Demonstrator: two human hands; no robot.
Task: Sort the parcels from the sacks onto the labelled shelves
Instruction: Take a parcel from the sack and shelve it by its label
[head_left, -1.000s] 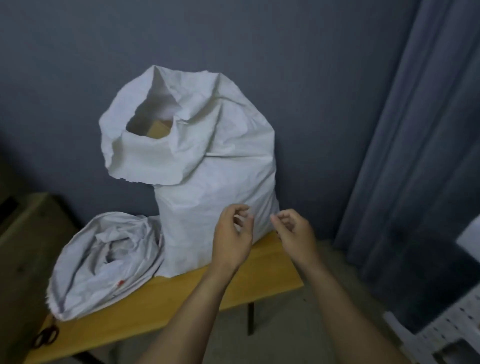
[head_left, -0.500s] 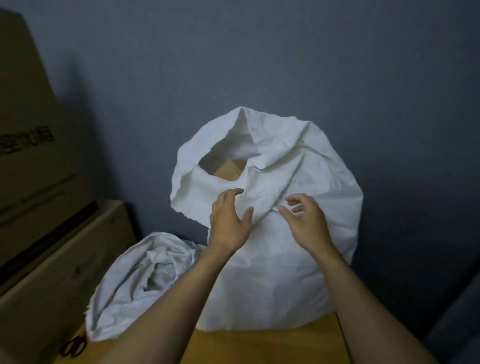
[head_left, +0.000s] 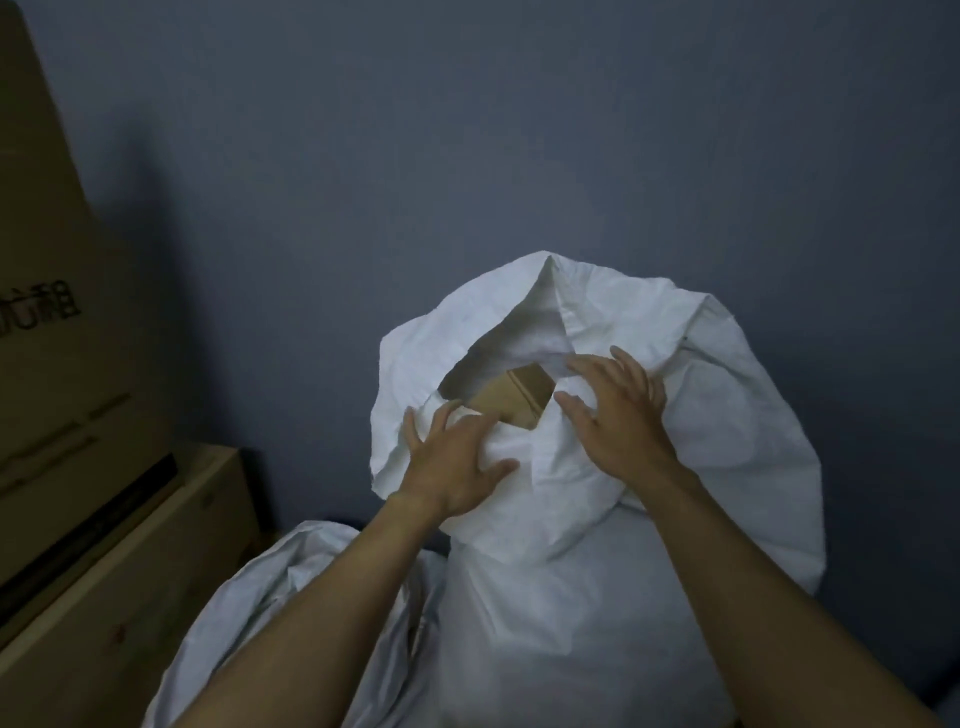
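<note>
**Both hands spread at the mouth of the upright sack**

The tall white sack stood upright in the middle of the scene, against the blue-grey wall. Its top was crumpled and folded outward around an open mouth. Inside that mouth a brown cardboard parcel showed, one corner pointing up and its lower part hidden behind the near rim.

The left hand lay on the near-left fold of the rim, fingers spread wide and only slightly bent, holding nothing. The right hand lay on the fabric at the right side of the mouth, just beside the parcel, fingers likewise splayed and holding nothing. Neither hand touched the parcel.

A second white sack lay slumped and crumpled at the near left, against the foot of the upright one and partly under the left forearm. Further left stood a large cardboard box with dark printed characters, resting on a pale wooden cabinet.
</note>
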